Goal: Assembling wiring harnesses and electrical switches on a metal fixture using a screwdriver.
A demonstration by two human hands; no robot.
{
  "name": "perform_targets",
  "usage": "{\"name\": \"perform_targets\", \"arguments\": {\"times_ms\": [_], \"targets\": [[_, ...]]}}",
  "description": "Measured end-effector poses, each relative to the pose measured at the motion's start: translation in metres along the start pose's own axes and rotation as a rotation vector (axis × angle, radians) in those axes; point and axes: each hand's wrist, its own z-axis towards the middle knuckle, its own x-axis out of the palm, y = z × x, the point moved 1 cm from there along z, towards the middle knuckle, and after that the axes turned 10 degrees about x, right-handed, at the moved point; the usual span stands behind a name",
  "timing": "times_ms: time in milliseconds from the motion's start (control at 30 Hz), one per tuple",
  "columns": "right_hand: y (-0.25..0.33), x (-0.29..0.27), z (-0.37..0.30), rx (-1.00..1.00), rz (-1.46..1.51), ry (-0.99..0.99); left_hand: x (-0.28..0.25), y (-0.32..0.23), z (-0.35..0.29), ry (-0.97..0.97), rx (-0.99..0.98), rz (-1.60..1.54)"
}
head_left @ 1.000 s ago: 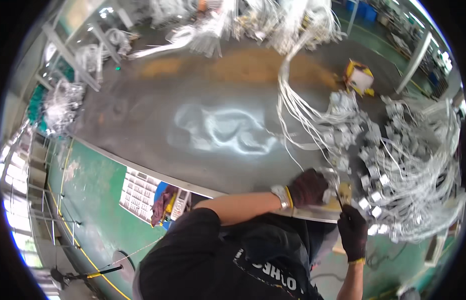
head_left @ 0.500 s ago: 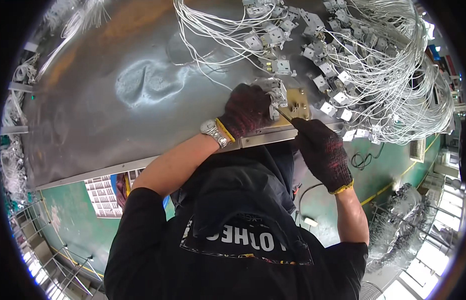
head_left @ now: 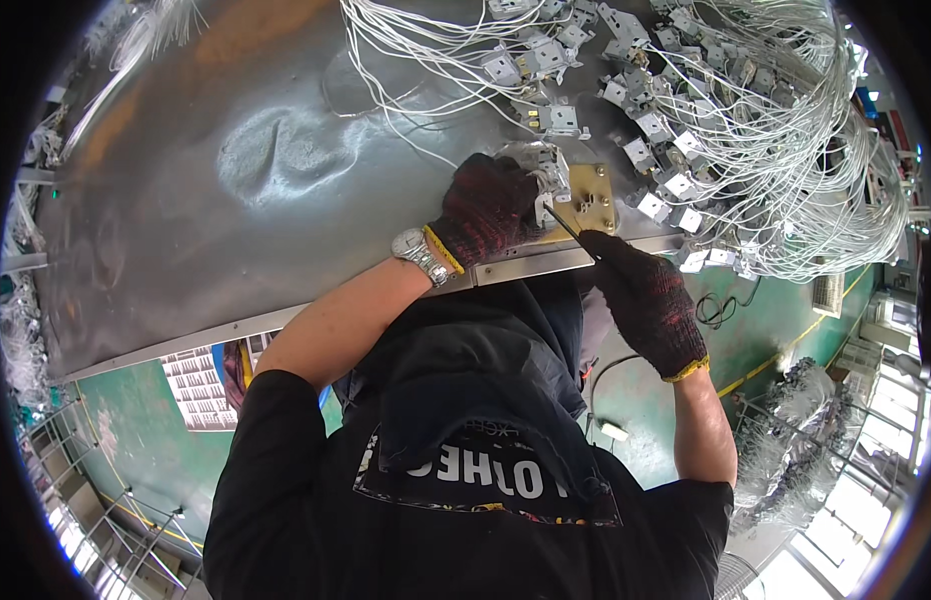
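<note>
Seemingly coiled cable (head_left: 717, 318) on floor (head_left: 136, 398)

The scene is brightly lit, with windows (head_left: 842, 512) at the lower right blown out to white. Soft glare is reflected from the dented metal tabletop (head_left: 166, 220). The left hand (head_left: 489, 206) and right hand (head_left: 648, 302) are kept fairly sharp. Straight edges are bent toward the rim, which is darkened to black.

Gloves (head_left: 651, 310) are dark, red-flecked, yellow-cuffed — wires (head_left: 836, 180) white, the plate (head_left: 598, 180) golden, the floor (head_left: 136, 440) green.
</note>
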Motion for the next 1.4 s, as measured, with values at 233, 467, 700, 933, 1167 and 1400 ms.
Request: {"name": "perform_targets", "arguments": {"times_ms": [233,467,700,933,1167,1400], "targets": [[-0.002,0.000,0.001,-0.051,0.013,-0.011,-0.002,-0.001,0.002,0.038,-0.010,0.005],[0.001,-0.002,0.001,-0.024,0.066,0.028,0.006,0.002,-0.002,0.019,-0.013,0.001],[-0.001,0.008,0.009,-0.023,0.083,-0.022,0.005,0.002,0.004,0.035,-0.036,-0.031],[-0.001,0.006,0.004,0.119,0.200,0.067,0.008,-0.001,-0.001,0.097,-0.086,-0.061],[-0.002,0.003,0.007,-0.053,0.086,-0.035,0.009,0.001,0.004,-0.002,-0.055,-0.052],[-0.006,0.012,0.008,0.011,0.140,-0.040,0.006,-0.003,0.008,0.039,-0.075,-0.006]]}}
